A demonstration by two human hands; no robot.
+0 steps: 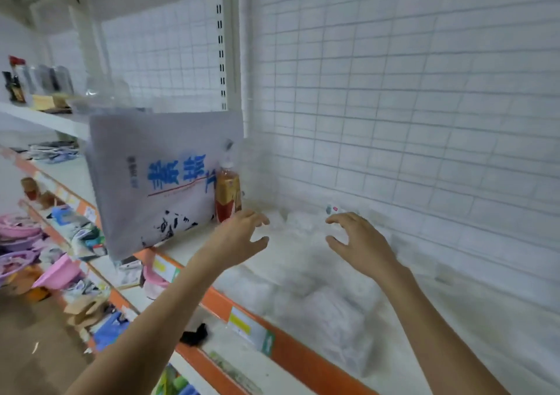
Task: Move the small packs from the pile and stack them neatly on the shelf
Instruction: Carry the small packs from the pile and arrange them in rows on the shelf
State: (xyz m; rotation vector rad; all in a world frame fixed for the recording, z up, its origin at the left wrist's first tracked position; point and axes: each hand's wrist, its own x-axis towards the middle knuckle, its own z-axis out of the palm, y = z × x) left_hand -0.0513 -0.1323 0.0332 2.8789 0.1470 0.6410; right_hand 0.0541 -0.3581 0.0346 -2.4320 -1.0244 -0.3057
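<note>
Blurred white small packs [318, 303] lie in a loose pile on the shelf [485, 334], and more packs [298, 223] sit farther back between my hands. My left hand [242, 237] hovers over the shelf with fingers spread and holds nothing. My right hand [357, 240] is level with it, fingers and thumb curved apart, also holding nothing. A small pack with a red and green mark [331, 209] lies just behind my right fingertips. Motion blur hides whether either hand touches the packs.
A big white bag with blue characters [160, 179] stands at the left on the shelf, with an orange-labelled bottle [227, 194] next to it. The shelf has an orange front edge [291, 352] with price tags. Wire grid backs it. Lower shelves at the left hold pink basins and mixed goods.
</note>
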